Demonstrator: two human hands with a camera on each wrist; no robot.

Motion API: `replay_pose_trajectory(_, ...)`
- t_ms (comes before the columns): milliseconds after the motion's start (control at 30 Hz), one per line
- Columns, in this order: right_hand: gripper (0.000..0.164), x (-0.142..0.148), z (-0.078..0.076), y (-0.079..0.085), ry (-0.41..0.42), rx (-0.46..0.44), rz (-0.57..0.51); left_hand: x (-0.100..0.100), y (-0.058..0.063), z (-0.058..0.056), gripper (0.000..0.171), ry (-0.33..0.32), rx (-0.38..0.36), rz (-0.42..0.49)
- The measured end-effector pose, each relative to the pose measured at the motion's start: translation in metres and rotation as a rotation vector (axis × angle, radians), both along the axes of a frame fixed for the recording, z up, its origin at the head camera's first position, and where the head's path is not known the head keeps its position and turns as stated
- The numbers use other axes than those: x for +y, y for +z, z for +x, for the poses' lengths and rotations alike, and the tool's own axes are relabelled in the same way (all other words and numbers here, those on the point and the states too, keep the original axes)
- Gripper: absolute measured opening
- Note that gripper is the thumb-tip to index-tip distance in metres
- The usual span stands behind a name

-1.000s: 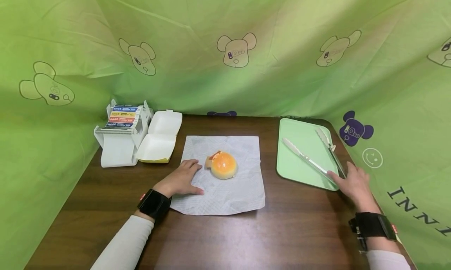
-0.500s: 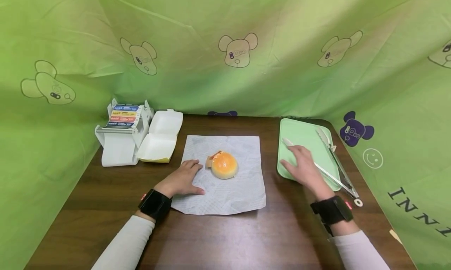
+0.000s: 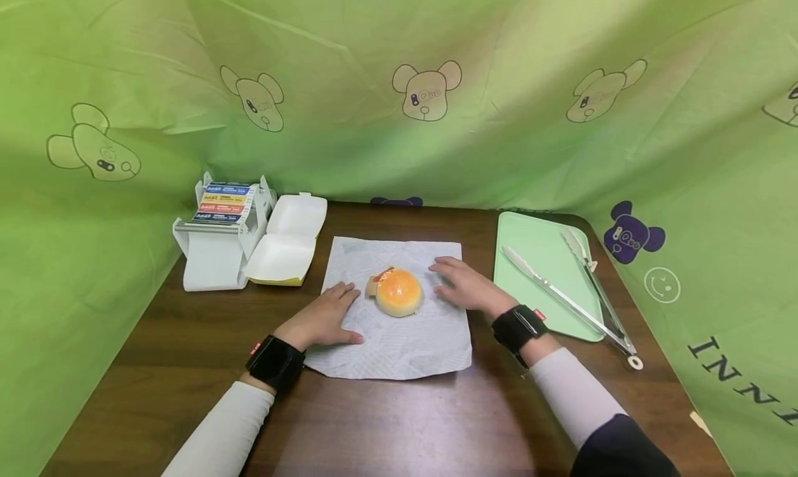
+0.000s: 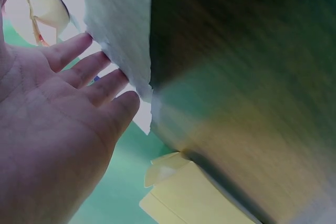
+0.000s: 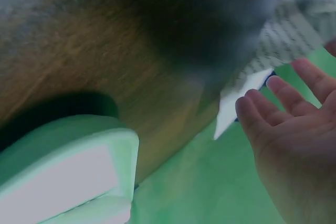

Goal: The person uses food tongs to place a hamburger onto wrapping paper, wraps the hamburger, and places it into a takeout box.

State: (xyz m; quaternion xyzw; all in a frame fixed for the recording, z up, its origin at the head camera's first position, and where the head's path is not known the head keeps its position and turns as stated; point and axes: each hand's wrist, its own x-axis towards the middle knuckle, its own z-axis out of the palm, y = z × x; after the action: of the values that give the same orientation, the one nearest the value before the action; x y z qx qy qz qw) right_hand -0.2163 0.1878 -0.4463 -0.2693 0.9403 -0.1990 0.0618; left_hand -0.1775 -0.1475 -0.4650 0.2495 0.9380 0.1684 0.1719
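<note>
A round glossy bun (image 3: 399,291), with a brownish filling poking out at its left, lies in the middle of a sheet of printed wrapping paper (image 3: 405,349). My left hand (image 3: 321,318) rests on the left part of the paper, fingers spread and thumb toward the near side. Over the paper's right edge hovers my right hand (image 3: 466,286), its fingers loosely extended toward the bun with a gap between. In the left wrist view the fingertips of the left hand (image 4: 79,93) reach the paper (image 4: 121,24). Neither hand holds anything.
On the right a green tray (image 3: 542,235) bears metal tongs (image 3: 561,297), whose ring end sticks out over its near corner. An open white burger box (image 3: 283,252) stands at back left, beside a dispenser (image 3: 218,221) with a white roll. Green cloth (image 3: 399,158) hangs behind the table.
My right hand has left the tongs' ring end on the tray and moved left to the paper's right edge. The tongs stay on the tray. My left hand has stayed in place.
</note>
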Motion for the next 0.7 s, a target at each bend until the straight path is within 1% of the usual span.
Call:
replay_pose_trajectory(100, 0.053, -0.004, -0.007, -0.003, 0.023, -0.018, 0.033, 0.0, 0.001, 0.001, 0.099, 0.014, -0.016, 0.007)
replay_pose_trajectory(200, 0.054, -0.007, -0.01, -0.006, 0.043, -0.016, 0.065, -0.001, 0.002, 0.002, 0.099, 0.019, -0.018, 0.008)
replay_pose_trajectory(367, 0.055, -0.01, -0.012, -0.01, 0.064, -0.022, 0.101, 0.0, 0.0, 0.001, 0.098, 0.014, -0.015, 0.004)
replay_pose_trajectory(533, 0.055, -0.011, -0.013, -0.016, 0.057, -0.056, 0.159, 0.0, 0.001, 0.002, 0.097, 0.042, -0.026, 0.014)
replay_pose_trajectory(633, 0.054, -0.011, -0.013, -0.017, 0.05, -0.065, 0.176, 0.0, 0.0, 0.003, 0.097, 0.063, -0.013, 0.01)
replay_pose_trajectory(700, 0.053, -0.011, -0.013, -0.018, 0.043, -0.065, 0.179, 0.0, 0.001, 0.003, 0.097, 0.064, 0.004, 0.008)
